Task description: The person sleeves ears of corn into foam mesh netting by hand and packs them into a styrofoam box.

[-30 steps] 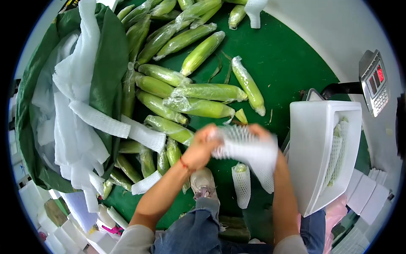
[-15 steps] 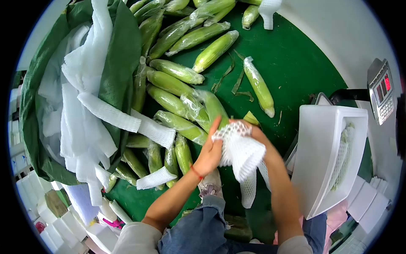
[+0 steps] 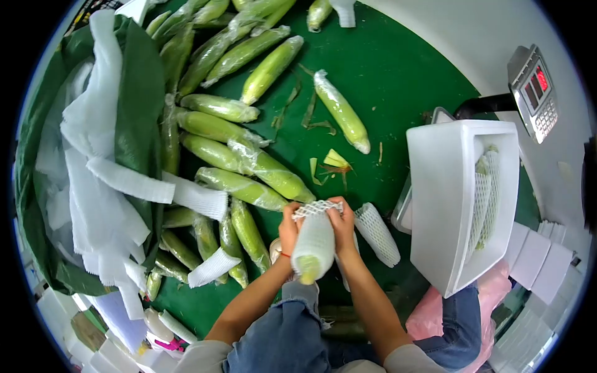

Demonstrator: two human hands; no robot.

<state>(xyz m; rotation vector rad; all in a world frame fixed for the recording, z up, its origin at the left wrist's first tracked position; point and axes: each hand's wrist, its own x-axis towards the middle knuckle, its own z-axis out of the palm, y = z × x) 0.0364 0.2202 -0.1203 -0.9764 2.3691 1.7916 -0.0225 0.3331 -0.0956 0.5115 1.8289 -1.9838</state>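
Note:
My left hand (image 3: 288,231) and my right hand (image 3: 341,225) grip the two sides of the open mouth of a white foam net sleeve (image 3: 314,244). An ear of corn (image 3: 307,273) is inside the sleeve, its pale green end showing at the lower opening. Just right of my right hand, a foam net sleeve (image 3: 377,235) lies on the green table, apparently around another ear. Left of my hands are several plastic-wrapped ears of corn (image 3: 273,168). Loose husk scraps (image 3: 336,160) lie beyond my fingers.
A green bag (image 3: 138,93) full of white foam sleeves (image 3: 93,186) stands at the left. On the right, a white foam box (image 3: 429,205) holds sleeved corn (image 3: 490,199). Behind it is a scale display (image 3: 536,90). One wrapped ear (image 3: 342,112) lies apart.
The corn has gone into the foam sleeve, and both hands have drawn nearer my body with it. The camera view has shifted, so the surroundings appear further left.

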